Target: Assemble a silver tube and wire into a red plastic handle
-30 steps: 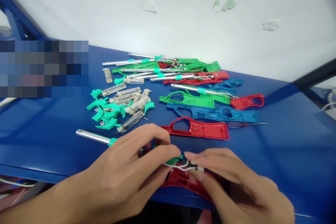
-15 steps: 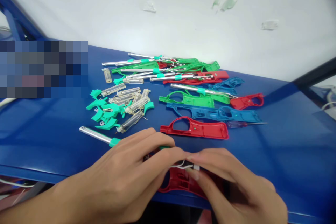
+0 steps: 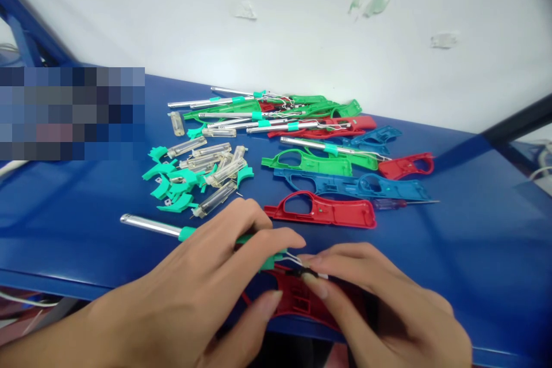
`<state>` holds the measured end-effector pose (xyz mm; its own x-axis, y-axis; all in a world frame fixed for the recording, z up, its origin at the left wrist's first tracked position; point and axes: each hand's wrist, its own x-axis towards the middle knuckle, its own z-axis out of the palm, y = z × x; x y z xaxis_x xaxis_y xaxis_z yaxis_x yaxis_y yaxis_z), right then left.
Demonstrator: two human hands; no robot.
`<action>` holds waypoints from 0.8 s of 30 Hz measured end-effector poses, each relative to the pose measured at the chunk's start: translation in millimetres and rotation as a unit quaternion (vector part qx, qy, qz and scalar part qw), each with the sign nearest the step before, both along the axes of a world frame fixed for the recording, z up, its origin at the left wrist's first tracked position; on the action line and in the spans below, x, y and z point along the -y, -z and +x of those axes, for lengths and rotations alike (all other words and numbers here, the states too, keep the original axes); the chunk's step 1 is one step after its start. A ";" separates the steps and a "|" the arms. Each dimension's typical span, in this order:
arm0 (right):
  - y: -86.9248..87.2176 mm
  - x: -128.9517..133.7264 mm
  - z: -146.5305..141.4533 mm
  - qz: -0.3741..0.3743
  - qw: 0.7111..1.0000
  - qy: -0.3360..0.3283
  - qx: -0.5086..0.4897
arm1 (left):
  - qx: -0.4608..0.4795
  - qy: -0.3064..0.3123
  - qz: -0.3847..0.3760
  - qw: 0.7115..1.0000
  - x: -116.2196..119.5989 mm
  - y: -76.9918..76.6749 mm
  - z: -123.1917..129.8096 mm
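Note:
My left hand [image 3: 194,282] curls over a half-assembled stick lighter, its index finger stretched along the top and its thumb held away from that finger. The silver metal tube [image 3: 149,225] with a teal collar sticks out leftward from under this hand. Below the fingers show a teal part [image 3: 271,261] and a red handle shell [image 3: 295,296]. Two thin white wires [image 3: 294,259] run to a small black piece [image 3: 307,272], which my right hand [image 3: 392,299] pinches between thumb and fingertips. My left hand's remaining fingers are hidden.
Behind my hands lie a red shell [image 3: 345,214], a blue shell [image 3: 314,183] and a green shell [image 3: 332,164]. A screwdriver [image 3: 390,204] lies to their right. Clear fuel tanks [image 3: 215,200] and teal triggers [image 3: 176,202] form a pile at left. Wired metal tubes [image 3: 233,116] lie farther back.
My left thumb and index finger have parted, uncovering the teal part and wires. The metal tube has shifted slightly left. The black piece now shows in my right fingertips.

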<state>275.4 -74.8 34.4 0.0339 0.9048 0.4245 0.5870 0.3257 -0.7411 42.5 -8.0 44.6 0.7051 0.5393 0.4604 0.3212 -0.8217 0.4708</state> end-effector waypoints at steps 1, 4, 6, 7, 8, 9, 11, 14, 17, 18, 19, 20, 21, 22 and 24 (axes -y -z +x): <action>1.1 -0.1 -0.4 -0.005 1.000 0.007 -0.004 | 0.007 0.013 -0.001 1.000 -0.8 0.1 -1.4; 3.4 -0.5 -1.2 -0.019 1.000 0.023 -0.009 | 0.018 0.033 0.010 0.999 -3.5 0.1 -2.9; 3.6 -0.3 -0.9 -0.022 0.999 0.028 -0.007 | 0.029 0.035 0.011 0.999 -3.6 -0.8 -1.1; 3.2 0.1 -0.5 -0.025 0.999 0.032 -0.007 | 0.036 0.035 0.007 0.999 -3.0 -1.5 0.5; 2.8 0.6 0.0 -0.028 0.999 0.036 -0.008 | 0.042 0.033 0.003 0.999 -2.2 -2.3 2.2; 2.4 1.3 0.4 -0.029 0.999 0.039 -0.010 | 0.045 0.027 0.002 0.999 -1.3 -3.1 4.0; 1.8 2.6 1.1 -0.031 0.998 0.043 -0.015 | 0.038 0.007 0.010 0.999 -0.3 -3.8 6.9; 2.1 3.2 1.5 -0.032 0.998 0.044 -0.016 | 0.024 0.001 0.040 0.999 -1.9 -1.9 8.0; 3.0 1.6 1.6 -0.037 0.998 0.042 -0.014 | 0.020 0.009 0.065 0.998 -5.2 2.0 6.2; 3.2 1.1 1.6 -0.037 0.998 0.042 -0.014 | 0.018 0.003 0.069 0.997 -6.1 3.0 5.5; 3.4 0.9 1.6 -0.038 0.998 0.042 -0.014 | 0.016 0.000 0.069 0.997 -6.7 3.7 5.0; 3.4 0.9 1.6 -0.039 0.998 0.042 -0.015 | 0.017 -0.002 0.065 0.998 -7.2 4.1 4.7; 3.3 1.2 1.7 -0.042 0.998 0.043 -0.016 | 0.019 0.000 0.059 0.998 -7.5 4.3 4.6; 3.0 1.6 1.8 -0.043 0.998 0.043 -0.019 | 0.021 0.003 0.052 0.998 -7.8 4.4 4.5; 2.4 2.4 2.2 -0.044 0.998 0.042 -0.027 | 0.021 0.019 0.049 0.998 -8.1 5.1 3.8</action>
<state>277.6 -77.2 32.0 0.1316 0.9317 0.3385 0.5672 0.2093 -0.7965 46.3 0.2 39.5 0.7033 0.4633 0.5392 0.2702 -0.8758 0.4000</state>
